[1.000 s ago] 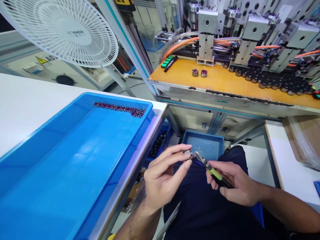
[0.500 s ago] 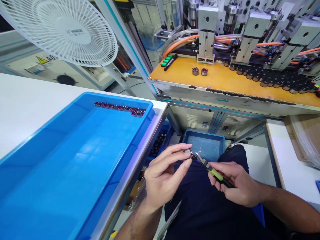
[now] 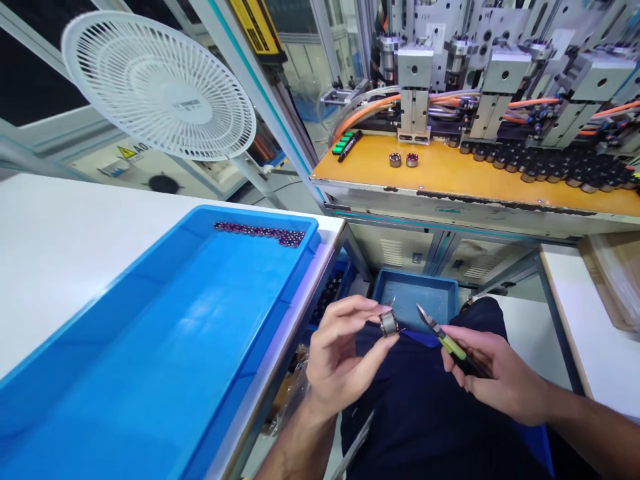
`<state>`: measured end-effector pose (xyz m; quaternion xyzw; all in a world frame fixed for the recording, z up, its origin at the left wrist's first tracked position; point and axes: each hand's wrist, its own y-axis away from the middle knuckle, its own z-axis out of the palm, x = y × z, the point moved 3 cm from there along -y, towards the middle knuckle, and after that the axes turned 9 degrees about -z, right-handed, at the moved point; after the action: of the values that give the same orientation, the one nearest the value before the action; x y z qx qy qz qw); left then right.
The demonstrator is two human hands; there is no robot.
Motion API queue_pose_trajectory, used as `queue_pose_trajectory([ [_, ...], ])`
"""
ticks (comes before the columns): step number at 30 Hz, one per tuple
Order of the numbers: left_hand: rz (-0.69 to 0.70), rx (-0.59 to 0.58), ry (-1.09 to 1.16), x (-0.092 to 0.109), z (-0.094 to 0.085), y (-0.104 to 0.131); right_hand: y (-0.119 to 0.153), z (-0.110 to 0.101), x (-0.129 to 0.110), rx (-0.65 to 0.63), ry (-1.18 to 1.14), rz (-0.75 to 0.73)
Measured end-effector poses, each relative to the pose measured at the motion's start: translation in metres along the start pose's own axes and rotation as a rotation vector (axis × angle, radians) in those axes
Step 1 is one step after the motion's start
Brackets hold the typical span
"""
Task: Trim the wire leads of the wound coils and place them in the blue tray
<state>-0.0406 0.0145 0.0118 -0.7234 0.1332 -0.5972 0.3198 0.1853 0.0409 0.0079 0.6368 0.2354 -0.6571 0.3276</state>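
Between the thumb and fingers of my left hand (image 3: 345, 353) is a small motor stator (image 3: 389, 324), a grey metal ring with copper windings and thin wire ends sticking out. My right hand (image 3: 493, 367) is wrapped around the yellow-green and black handles of wire cutters (image 3: 453, 345). Their pointed jaws are a short way right of the stator, not touching it. Below both hands is my dark-clothed lap. Beyond them a shallow blue tray (image 3: 453, 293) stands low down, with wire bits in it.
On the white table at left lies a large blue bin (image 3: 200, 320) with rows of stators (image 3: 260, 231) along its far end. A white fan (image 3: 165, 87) stands behind. The machine's orange bench (image 3: 360, 170) carries two stators (image 3: 403, 160), a marker (image 3: 350, 146) and many dark parts (image 3: 550, 163).
The cutters have moved away from the stator to the right. The stator has been turned in my left hand, so its grey side shows more. The view has shifted slightly.
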Motion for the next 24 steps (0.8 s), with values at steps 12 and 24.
queue_pose_trajectory([
  [12, 0.142, 0.015, -0.483, 0.016, 0.003, -0.002, 0.022, 0.009, -0.01, -0.081, -0.045, -0.226],
  [24, 0.238, 0.023, -0.454, 0.015, 0.001, -0.001, 0.011, 0.015, -0.029, -0.162, -0.001, -0.251],
])
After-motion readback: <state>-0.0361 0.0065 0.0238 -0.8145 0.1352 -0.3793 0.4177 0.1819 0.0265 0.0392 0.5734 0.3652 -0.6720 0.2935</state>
